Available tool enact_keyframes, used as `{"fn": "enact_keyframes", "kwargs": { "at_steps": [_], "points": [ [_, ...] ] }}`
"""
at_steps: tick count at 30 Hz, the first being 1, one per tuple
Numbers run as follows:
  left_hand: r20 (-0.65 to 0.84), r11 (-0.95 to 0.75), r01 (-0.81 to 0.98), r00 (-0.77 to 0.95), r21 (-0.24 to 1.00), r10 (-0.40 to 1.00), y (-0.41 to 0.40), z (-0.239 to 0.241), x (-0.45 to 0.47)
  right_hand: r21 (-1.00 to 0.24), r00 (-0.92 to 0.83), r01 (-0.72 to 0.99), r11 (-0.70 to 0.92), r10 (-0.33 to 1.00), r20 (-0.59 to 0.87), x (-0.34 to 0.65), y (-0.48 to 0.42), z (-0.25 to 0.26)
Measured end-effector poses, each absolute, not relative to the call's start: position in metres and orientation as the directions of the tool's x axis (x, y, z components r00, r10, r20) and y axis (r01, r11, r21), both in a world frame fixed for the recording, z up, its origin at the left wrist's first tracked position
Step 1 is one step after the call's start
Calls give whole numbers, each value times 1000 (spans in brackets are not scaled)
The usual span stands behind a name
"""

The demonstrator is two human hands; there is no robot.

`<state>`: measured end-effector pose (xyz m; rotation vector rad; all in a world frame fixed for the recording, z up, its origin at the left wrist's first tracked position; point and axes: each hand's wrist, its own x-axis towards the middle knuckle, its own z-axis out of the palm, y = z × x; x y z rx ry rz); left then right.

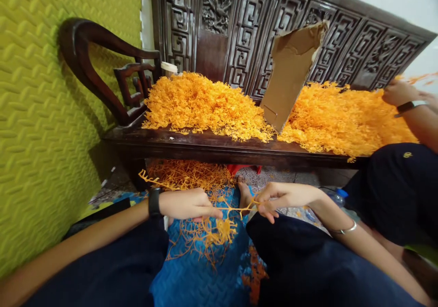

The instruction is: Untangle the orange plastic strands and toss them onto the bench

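Note:
My left hand (186, 204) is closed around an orange plastic branch piece (239, 205), and a sprig of it sticks out to the left past my wrist. My right hand (277, 199) pinches the other end of the same branch. Between them a tangled bunch of orange branch pieces (219, 231) hangs over a blue quilted mat (195, 270) between my knees. A black watch sits on my left wrist and a silver bangle on my right.
A dark carved wooden bench (205, 145) holds two big heaps of orange plastic pieces (201, 104), split by a leaning cardboard sheet (290, 74). More pieces lie under the bench. Another person's hand (398, 92) with a watch reaches into the right heap. A green padded wall stands left.

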<state>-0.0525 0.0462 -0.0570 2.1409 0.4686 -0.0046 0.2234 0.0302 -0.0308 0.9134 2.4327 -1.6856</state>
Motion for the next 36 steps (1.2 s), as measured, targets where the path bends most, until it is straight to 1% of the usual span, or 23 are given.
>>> {"fn": "enact_keyframes", "kwargs": {
  "at_steps": [3, 7, 10, 13, 15, 23, 28, 33, 34, 36],
  "points": [
    [-138, -557, 305, 937, 772, 322, 46, -59, -47, -828, -825, 510, 232, 406, -394, 227, 30, -33],
    [-72, -597, 296, 927, 746, 369, 47, -64, -43, -821, -829, 521, 235, 370, -420, 231, 31, -37],
    [-107, -581, 305, 930, 754, 351, 48, -65, -43, -838, -833, 508, 198, 359, -420, 234, 31, -42],
    [-168, -540, 325, 933, 776, 319, 48, -64, -44, -869, -828, 477, 133, 398, -394, 238, 29, -45],
    [-175, -513, 323, 932, 795, 316, 48, -64, -45, -885, -831, 452, 116, 416, -370, 241, 27, -45],
    [-171, -459, 294, 941, 838, 291, 48, -71, -43, -895, -846, 425, 134, 411, -340, 247, 23, -42],
    [-167, -453, 307, 931, 837, 323, 47, -72, -42, -901, -840, 418, 116, 427, -335, 251, 24, -45],
    [-191, -453, 328, 927, 829, 322, 47, -68, -42, -901, -847, 411, 136, 424, -322, 254, 24, -45],
    [-191, -454, 329, 927, 828, 323, 47, -67, -43, -901, -844, 412, 136, 429, -321, 253, 23, -45],
    [-186, -456, 327, 926, 828, 327, 47, -66, -43, -899, -821, 416, 137, 482, -306, 251, 22, -43]
  ]
}}
